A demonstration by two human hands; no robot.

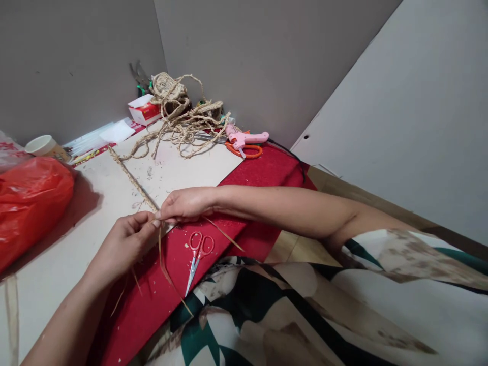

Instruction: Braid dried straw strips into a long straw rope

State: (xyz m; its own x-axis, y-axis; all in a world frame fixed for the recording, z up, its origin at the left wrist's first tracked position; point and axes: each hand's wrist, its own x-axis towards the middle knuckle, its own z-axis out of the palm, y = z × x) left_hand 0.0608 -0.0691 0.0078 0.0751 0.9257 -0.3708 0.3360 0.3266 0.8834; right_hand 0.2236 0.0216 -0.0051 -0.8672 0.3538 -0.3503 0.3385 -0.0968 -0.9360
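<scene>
At the middle of the frame, a little left of centre, the left hand (127, 239) and the right hand (186, 203) meet fingertip to fingertip at the lower end of a straw braid (134, 184). The left thumb and forefinger pinch it there; the right fingers are curled round the same spot, with some of them hidden. The braid slants to the upper left across a pale board (186, 178), and loose strands (163, 264) hang below the hands and to their right.

Just below the right hand, small scissors (200, 245) with red handles lie on a red cloth (148, 315), blades slightly parted. At the upper centre is a heap of rope (186, 129), with a pink glue gun (246, 138) and orange-handled scissors (254, 154) by its right side. A red plastic bag (34, 203) sits at the left edge, a cup (42, 145) just behind it
</scene>
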